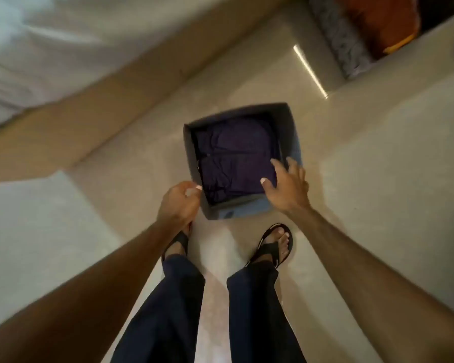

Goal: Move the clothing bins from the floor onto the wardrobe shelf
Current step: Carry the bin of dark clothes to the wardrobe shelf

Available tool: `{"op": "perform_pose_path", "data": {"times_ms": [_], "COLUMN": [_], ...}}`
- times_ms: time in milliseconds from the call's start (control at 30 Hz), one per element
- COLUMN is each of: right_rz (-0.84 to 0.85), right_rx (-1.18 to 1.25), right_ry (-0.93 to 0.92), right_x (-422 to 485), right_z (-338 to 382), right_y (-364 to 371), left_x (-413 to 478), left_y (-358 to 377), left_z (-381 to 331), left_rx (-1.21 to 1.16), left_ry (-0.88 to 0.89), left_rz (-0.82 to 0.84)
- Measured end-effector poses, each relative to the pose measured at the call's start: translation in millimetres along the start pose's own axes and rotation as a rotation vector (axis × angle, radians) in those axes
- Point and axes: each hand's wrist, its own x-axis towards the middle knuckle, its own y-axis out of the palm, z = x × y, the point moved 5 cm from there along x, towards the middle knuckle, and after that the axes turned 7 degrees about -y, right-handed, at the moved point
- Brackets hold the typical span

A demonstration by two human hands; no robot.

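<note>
Left grip: your left hand (180, 203) hangs just outside the near left corner of the bin (240, 161), fingers curled loosely inward, holding nothing; whether it touches the wall cannot be told through the blur.
Right grip: your right hand (286, 183) is spread, fingers fanned over the near right corner of the bin, empty; contact with the rim is not clear.
Bin: a dark, open-topped box standing on the floor (364, 179) just ahead of your feet, turned a little askew to you.
Contents: folded purple clothing (233, 158) lies flat and low inside, well under the rim.
Wardrobe: at the upper right corner of the view an open shelf (443, 27) shows something orange and a grey patterned thing (338, 35); the rest is cut off.
Step in hand: I judge this the reach before the lift, the bin not yet gripped.
How to take it: set your hands on opposite side walls, not on two corners of the near edge, so the load hangs level.
Walls: they look like soft fabric board and may bow; hook your fingers over the rim with thumbs outside, or go under the base.
Lift: raise it straight, keep it flat, then turn right toward the shelf.
Watch: your sandals (275, 244) stand close to the near edge.
</note>
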Motion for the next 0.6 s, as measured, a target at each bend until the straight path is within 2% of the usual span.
{"op": "perform_pose_path", "data": {"times_ms": [100,200,333,467,600], "right_rz": [-0.07,-0.106,-0.169,-0.124,-0.052], "right_rx": [-0.154,-0.177,-0.133,-0.058,0.048], "right_ry": [0.046,0.144,0.165,0.076,0.074], "right_x": [33.8,45.5,53.2,38.5,24.8], "right_z": [-28.7,-42.2,-46.0,-33.1,-25.0], "right_y": [26.6,35.7,30.6,41.6,45.8], "left_x": [35.6,53.3,64.8,80.2,88.2], "left_y": [38.0,56.7,51.1,20.0,7.7], "left_z": [10.2,11.9,-4.4,-39.8,-45.4], "left_rx": [0.021,0.034,0.024,0.013,0.182], "left_ry": [-0.086,-0.111,-0.109,0.019,0.054], "left_rz": [0.056,0.076,-0.012,-0.096,-0.189]}}
